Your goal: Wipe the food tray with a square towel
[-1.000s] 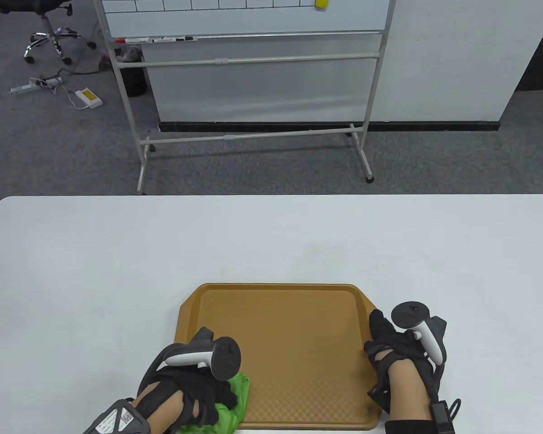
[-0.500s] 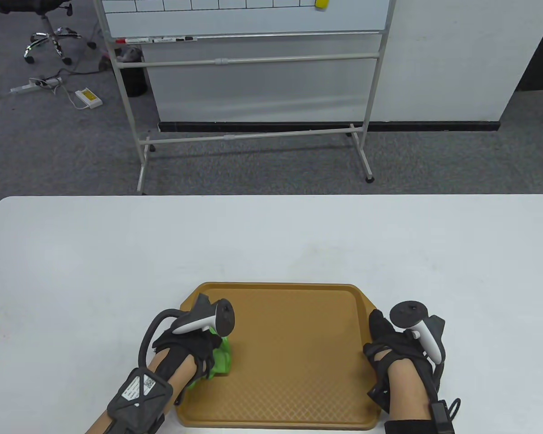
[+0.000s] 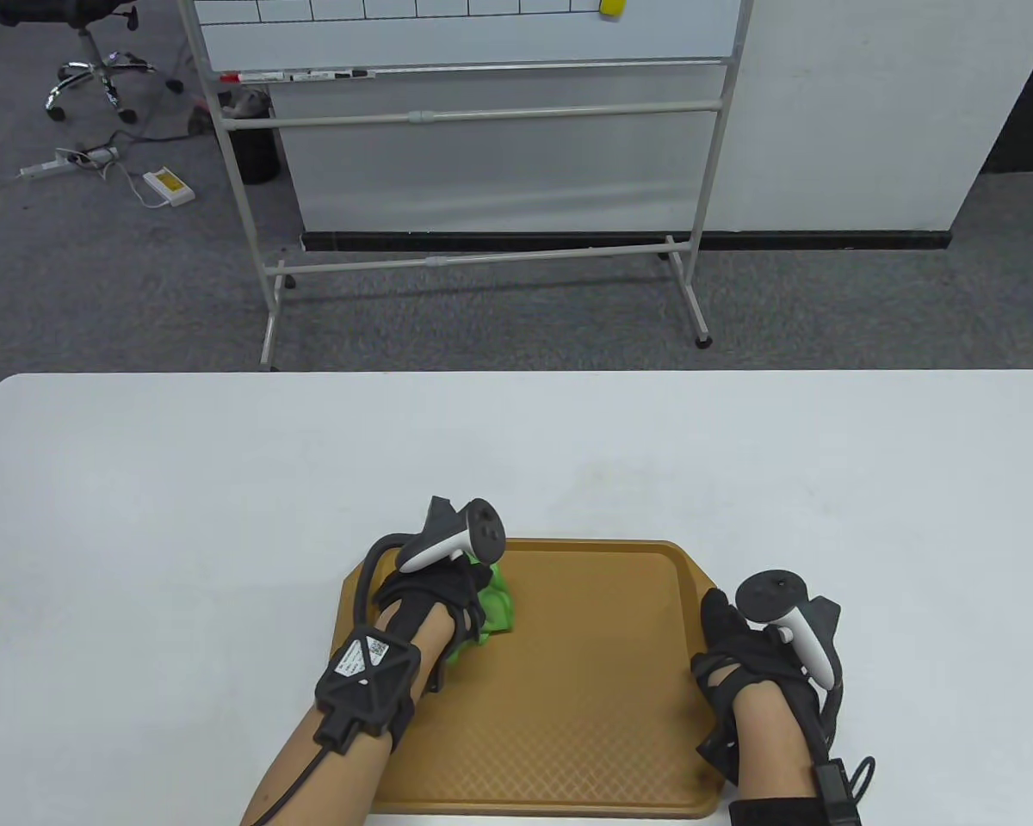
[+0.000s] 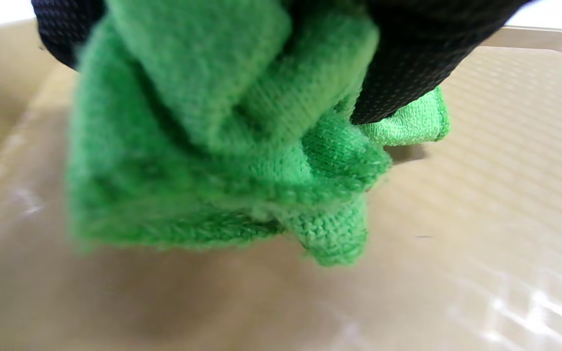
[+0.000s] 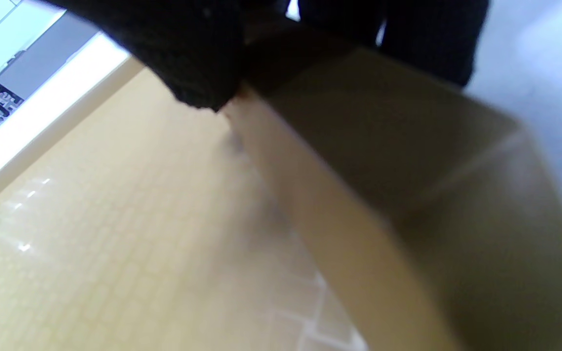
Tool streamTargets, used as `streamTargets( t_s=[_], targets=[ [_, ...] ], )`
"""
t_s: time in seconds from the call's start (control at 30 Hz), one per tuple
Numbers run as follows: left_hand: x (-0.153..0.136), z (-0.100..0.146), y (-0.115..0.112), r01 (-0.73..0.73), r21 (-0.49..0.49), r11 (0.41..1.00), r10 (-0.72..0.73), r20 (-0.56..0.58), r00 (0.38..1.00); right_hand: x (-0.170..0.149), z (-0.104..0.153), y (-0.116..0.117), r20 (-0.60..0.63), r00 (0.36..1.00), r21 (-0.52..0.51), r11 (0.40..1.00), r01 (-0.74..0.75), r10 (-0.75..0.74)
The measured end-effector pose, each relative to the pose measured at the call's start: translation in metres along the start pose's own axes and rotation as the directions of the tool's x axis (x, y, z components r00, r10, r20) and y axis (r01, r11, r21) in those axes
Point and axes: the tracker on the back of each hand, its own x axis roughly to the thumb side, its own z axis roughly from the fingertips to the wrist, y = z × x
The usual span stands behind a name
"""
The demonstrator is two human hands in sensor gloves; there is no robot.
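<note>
Leftmost, the white table lies bare out to its left edge, with wide room beside the brown food tray, which sits at the near edge, a little right of centre. At the tray's far-left corner the left hand bunches the green towel in its fingers and presses the crumpled cloth onto the tray floor, just inside the far rim. Rightward, the textured tray floor stretches open to the right rim. The right hand grips that rim near its far corner, fingers curled over the edge. Beyond it, white tabletop runs on to the right edge. Behind the table: grey carpet, a whiteboard stand, an office chair far left, and a power strip with cables on the floor.
</note>
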Motion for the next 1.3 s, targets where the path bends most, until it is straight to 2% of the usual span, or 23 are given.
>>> streamTargets(
  t_s=[0.27, 0.43, 0.57, 0.8, 1.03, 1.17, 1.3],
  targets=[
    [0.073, -0.011, -0.001, 0.018, 0.008, 1.0, -0.018, 0.125, 0.992, 0.001, 0.0, 0.001, 0.002, 1.0, 0.002, 1.0, -0.001, 0.001],
    [0.116, -0.017, -0.012, -0.041, 0.005, 0.999, 0.039, 0.224, 0.974, 0.002, 0.0, 0.002, -0.001, 1.0, -0.001, 1.0, -0.011, 0.011],
    [0.138, -0.013, -0.016, 0.043, 0.048, 0.998, -0.053, 0.225, 0.973, 0.002, 0.0, 0.002, 0.0, 1.0, 0.002, 1.0, -0.008, 0.008],
    [0.153, 0.002, -0.029, 0.075, 0.039, 0.996, -0.083, 0.31, 0.947, 0.002, 0.0, 0.002, -0.005, 1.0, -0.005, 1.0, -0.014, 0.014],
    [0.155, 0.035, -0.052, 0.092, -0.022, 0.995, -0.077, 0.375, 0.924, 0.001, 0.0, 0.002, -0.002, 1.0, 0.001, 1.0, -0.006, 0.006],
    [0.14, 0.058, -0.067, 0.101, -0.038, 0.994, -0.077, 0.404, 0.911, 0.0, 0.0, 0.002, 0.0, 1.0, 0.002, 1.0, -0.003, 0.003],
    [0.105, 0.08, -0.078, 0.089, -0.103, 0.991, -0.04, 0.41, 0.911, -0.001, 0.0, 0.002, 0.005, 1.0, 0.002, 1.0, -0.004, 0.004]
  ],
)
